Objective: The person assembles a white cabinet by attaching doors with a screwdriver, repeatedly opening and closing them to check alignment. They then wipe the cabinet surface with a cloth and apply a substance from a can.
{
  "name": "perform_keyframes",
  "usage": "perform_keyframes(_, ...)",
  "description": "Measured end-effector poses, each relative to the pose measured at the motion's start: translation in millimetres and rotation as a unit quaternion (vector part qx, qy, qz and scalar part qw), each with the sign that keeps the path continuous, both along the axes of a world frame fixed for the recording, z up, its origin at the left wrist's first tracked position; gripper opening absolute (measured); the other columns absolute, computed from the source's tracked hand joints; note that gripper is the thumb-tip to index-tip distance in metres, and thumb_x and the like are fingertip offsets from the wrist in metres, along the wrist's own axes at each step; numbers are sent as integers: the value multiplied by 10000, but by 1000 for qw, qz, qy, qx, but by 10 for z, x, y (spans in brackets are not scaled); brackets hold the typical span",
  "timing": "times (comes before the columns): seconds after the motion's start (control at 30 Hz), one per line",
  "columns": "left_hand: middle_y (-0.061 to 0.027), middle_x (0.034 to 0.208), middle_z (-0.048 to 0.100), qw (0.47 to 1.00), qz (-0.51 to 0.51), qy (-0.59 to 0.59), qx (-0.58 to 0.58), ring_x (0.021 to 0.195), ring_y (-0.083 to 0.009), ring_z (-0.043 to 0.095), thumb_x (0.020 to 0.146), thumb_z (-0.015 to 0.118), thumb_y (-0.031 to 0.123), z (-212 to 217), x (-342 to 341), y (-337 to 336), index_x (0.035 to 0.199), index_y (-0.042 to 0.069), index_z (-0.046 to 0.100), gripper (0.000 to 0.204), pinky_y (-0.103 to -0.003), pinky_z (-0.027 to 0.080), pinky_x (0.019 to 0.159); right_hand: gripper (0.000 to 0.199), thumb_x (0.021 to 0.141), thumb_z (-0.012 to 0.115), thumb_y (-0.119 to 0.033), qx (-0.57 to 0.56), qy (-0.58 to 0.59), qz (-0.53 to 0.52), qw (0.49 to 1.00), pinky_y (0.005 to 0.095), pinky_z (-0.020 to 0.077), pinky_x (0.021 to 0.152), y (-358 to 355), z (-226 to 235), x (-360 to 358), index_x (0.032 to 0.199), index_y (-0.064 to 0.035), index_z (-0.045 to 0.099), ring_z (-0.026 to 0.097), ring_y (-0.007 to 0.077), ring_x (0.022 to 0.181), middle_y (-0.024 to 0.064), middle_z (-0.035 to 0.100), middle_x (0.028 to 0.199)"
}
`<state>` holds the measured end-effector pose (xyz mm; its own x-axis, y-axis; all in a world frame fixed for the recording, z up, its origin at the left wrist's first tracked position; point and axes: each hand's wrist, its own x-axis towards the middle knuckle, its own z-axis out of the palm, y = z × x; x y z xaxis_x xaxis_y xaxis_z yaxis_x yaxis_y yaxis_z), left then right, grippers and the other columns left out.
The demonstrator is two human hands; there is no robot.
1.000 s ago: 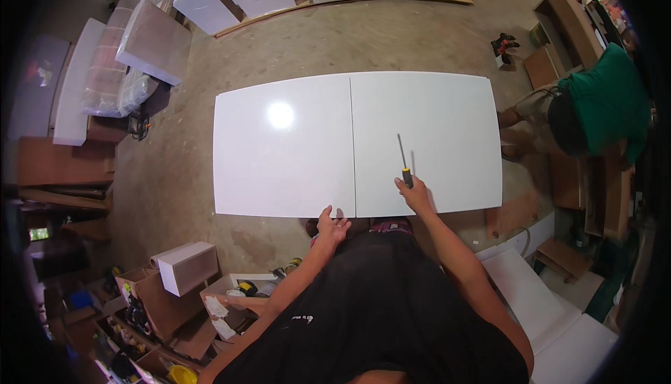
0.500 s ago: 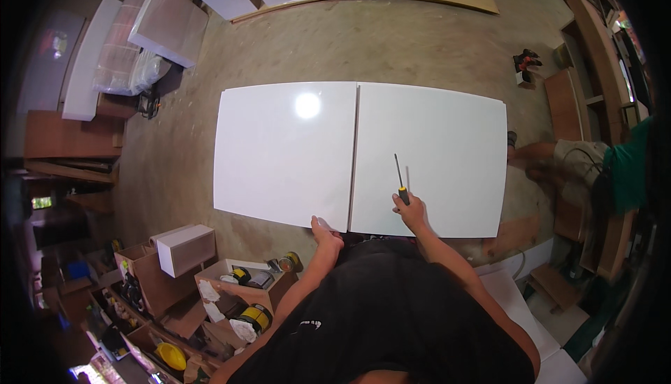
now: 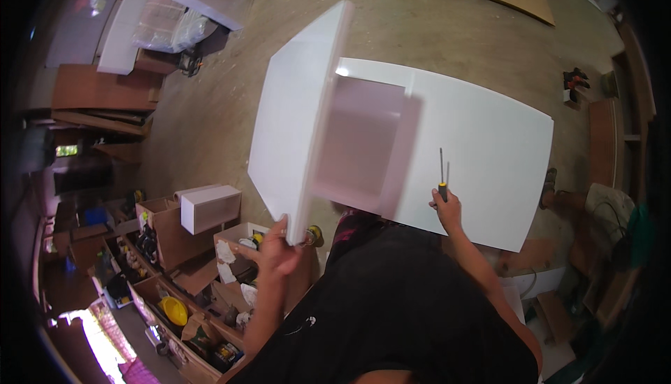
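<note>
White panel (image 3: 297,111), the left one of two, stands tilted up on edge, its lower near corner gripped by the left hand (image 3: 278,250); its long axis runs away from the person, from the near corner by the hand up toward the far floor area. The left hand is closed around the panel's near edge, fingers wrapped over the thin side. The second white panel (image 3: 475,153) lies flat, just to the right of the raised one; the two appear to meet along the raised panel's lower long edge, although glare and the shadow cast there make the exact contact line hard to confirm. The right hand (image 3: 447,208) rests at the near edge of the flat panel and holds a screwdriver (image 3: 442,174) by its dark and yellow handle, the shaft pointing away from the person across the panel surface. The raised panel lies forward and slightly right of the left hand, and the left hand is the nearer of the two to it. To the left, on the floor (image 3: 210,125), stand open cardboard boxes (image 3: 210,244) with small parts and a small white box (image 3: 210,207). A second person's foot (image 3: 549,187) shows at the right of the flat panel.
</note>
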<state>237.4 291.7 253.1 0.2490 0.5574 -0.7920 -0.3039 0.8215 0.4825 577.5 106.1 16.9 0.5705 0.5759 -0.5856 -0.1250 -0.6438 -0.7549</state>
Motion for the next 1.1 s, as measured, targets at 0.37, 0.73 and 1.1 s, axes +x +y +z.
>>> perform_keyframes(0.37,-128,977,569,933,28,51,354,800,-204,557,903,526,627,1223,-1194,1126,1242,38,528,679,-341,494,720,479,877,602,-445,18,-72,226,971,461,485,746,1558,166,-579,1122,-47,494,638,395,852,192,651,897)
perform_keyframes(0.73,-153,1076,589,595,59,614,515,976,-206,546,958,608,175,800,-2058,1741,1218,-57,490,367,-348,437,869,250,891,627,-268,125,-302,246,912,485,496,756,4662,-913,-1509,1061,-94,566,619,350,896,114,617,987)
perform_keyframes(1.1,-181,1370,435,608,96,429,661,1193,-294,497,1031,456,220,455,-2613,1913,1406,38,354,429,-450,422,1005,237,819,708,-192,157,-336,221,902,458,483,747,5055,-1240,-1524,1026,-150,602,605,310,903,71,610,950)
